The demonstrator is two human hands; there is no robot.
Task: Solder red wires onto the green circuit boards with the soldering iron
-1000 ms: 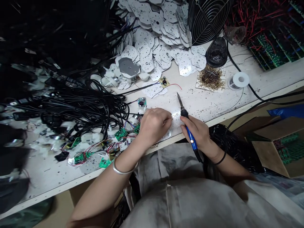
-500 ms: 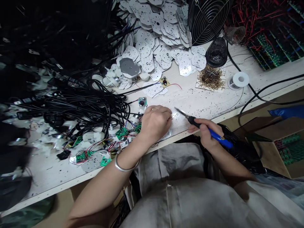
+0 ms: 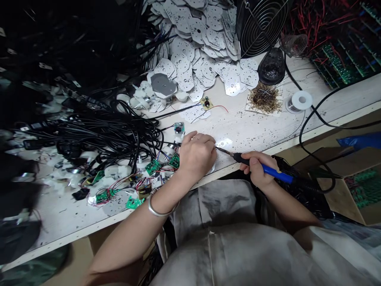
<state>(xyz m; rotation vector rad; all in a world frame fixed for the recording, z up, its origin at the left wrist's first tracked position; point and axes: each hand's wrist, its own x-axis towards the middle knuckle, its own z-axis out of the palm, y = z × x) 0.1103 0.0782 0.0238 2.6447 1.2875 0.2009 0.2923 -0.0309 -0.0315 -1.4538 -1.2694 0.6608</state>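
Observation:
My right hand [image 3: 256,169] grips a blue-handled soldering iron [image 3: 269,169] lying almost level, its tip touching the spot at my left fingertips. My left hand [image 3: 197,155] is curled, fingers pinched on a small part I cannot make out, pressed on the white bench [image 3: 253,127] near its front edge. A silver bangle [image 3: 159,208] circles my left wrist. A shiny round plate [image 3: 224,142] lies just beyond the iron's tip. Small green circuit boards [image 3: 152,167] with red wires lie left of my left hand.
A tangle of black cables [image 3: 104,135] fills the left. A heap of white perforated plates [image 3: 196,43] sits at the back, with a black fan [image 3: 260,24], an iron stand [image 3: 270,65], a solder spool [image 3: 300,100] and brown flux residue [image 3: 264,99]. Boxes of green boards [image 3: 361,186] stand right.
My right hand swung the soldering iron from upright down to nearly level and brought its tip to my left fingertips. My left hand stayed in place.

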